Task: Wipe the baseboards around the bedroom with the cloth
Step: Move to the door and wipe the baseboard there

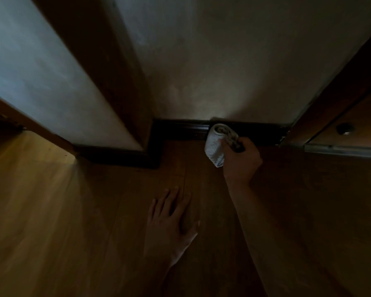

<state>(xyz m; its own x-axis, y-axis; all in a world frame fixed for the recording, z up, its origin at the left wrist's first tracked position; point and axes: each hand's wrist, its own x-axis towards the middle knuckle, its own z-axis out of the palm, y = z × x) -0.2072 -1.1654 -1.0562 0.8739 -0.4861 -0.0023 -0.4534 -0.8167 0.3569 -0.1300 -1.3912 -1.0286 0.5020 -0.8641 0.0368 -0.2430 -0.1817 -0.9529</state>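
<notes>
A dark baseboard [180, 130] runs along the foot of the pale wall and steps around a projecting corner on the left. My right hand [242, 161] is shut on a bunched white cloth [214, 146], which presses against the baseboard a little right of the middle. My left hand [171, 217] lies flat on the wooden floor nearer to me, fingers spread, holding nothing.
The room is dim. A brown wooden post [107, 67] stands at the projecting wall corner. At the right is a wooden cabinet or door [356, 116] with a round knob [344, 128] and a metal floor track [343, 150]. The wooden floor [51, 211] is brighter at the left.
</notes>
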